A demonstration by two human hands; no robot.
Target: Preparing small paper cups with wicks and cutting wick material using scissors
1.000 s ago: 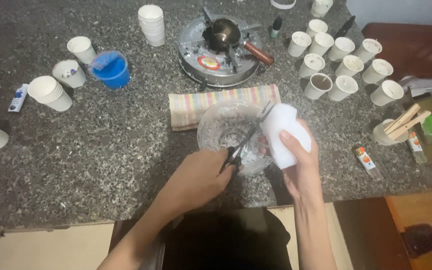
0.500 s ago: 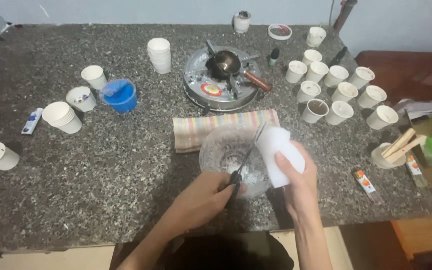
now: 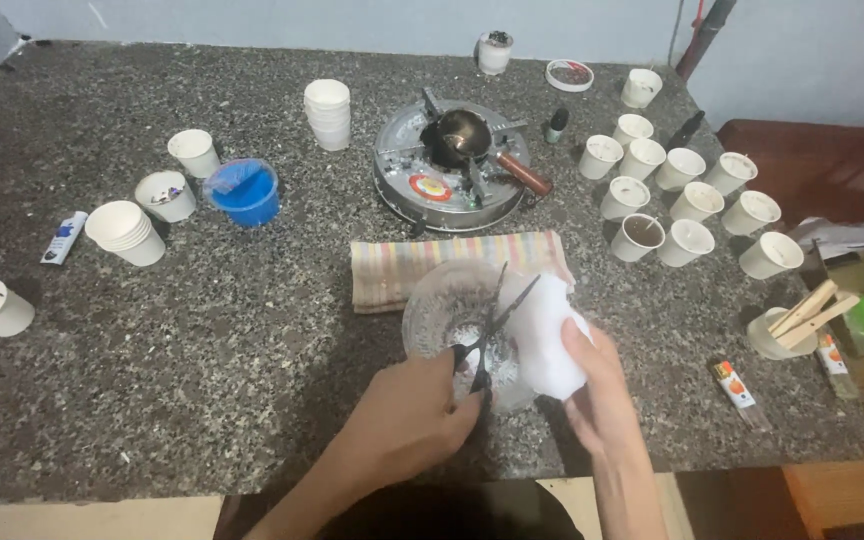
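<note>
The white block (image 3: 544, 340) sits in my right hand (image 3: 597, 395), fingers wrapped around it, held over the right edge of the glass bowl (image 3: 442, 310) on the desk (image 3: 202, 330). My left hand (image 3: 407, 415) grips the scissors (image 3: 487, 325), blades parted against the block. Just behind the bowl lie a striped cloth (image 3: 402, 270) and a small stove (image 3: 452, 165), with paper cups (image 3: 687, 200) to the right

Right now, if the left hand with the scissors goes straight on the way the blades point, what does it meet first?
Probably the white block in the right hand; the scissors in the left hand open toward its edge, above the glass bowl. Depth is unclear.
</note>
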